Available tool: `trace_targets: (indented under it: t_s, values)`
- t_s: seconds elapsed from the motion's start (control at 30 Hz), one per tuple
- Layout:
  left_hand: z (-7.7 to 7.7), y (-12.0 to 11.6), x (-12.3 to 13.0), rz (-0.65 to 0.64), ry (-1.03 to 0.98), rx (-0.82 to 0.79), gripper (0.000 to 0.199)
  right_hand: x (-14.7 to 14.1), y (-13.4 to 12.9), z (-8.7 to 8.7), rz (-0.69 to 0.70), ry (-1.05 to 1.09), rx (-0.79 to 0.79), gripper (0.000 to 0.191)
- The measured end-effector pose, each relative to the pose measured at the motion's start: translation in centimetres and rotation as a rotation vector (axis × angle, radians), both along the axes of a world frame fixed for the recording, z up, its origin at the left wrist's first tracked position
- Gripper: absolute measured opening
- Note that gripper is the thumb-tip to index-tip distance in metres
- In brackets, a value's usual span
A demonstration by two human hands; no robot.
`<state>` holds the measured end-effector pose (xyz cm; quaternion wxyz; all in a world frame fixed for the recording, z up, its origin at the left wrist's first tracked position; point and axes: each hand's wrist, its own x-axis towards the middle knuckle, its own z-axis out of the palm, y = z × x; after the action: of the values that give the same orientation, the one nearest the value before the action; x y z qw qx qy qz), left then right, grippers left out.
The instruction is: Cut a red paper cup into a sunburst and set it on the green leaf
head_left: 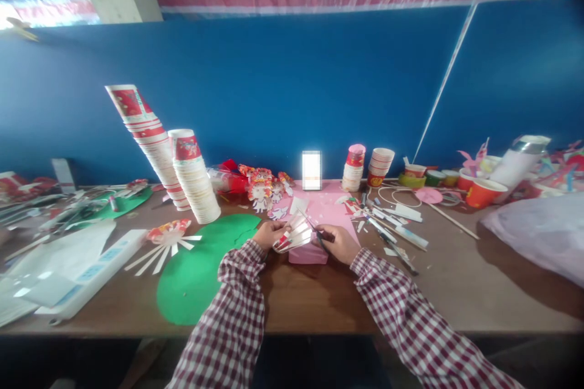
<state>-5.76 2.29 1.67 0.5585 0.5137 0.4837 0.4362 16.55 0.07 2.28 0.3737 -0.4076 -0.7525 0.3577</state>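
My left hand (269,235) is closed on a paper cup (296,236) whose wall is cut into white strips, with some red print showing. In my right hand (338,244) is a pair of scissors (318,235), its blades pointing up and left over the strips. Both hands are above the front part of a pink paper sheet (337,213). Just behind them stand several cut-out paper figures (261,194). The fingers partly hide the cup and the scissor handles.
Two tall stacks of paper cups (194,179) lean at the left, by green paper (205,273). A strip-cut paper piece (171,237) lies there. Shorter cup stacks (381,164), pens (385,231) and a white plastic bag (542,225) are at the right. A blue partition (255,85) rises behind.
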Motion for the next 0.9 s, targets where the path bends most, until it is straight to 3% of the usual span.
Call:
trace_targets:
  t_s: [0.4,0.9]
  values:
    - [-0.62,0.44,-0.24,-0.024,-0.007,-0.046,0.051,0.14,0.12,-0.05,0.028,0.019,-0.039,0.043]
    - [0.25,-0.14,-0.06,-0.022,0.012,-0.024,0.046,0.13,-0.15,0.57,0.047,0.024,-0.03,0.04]
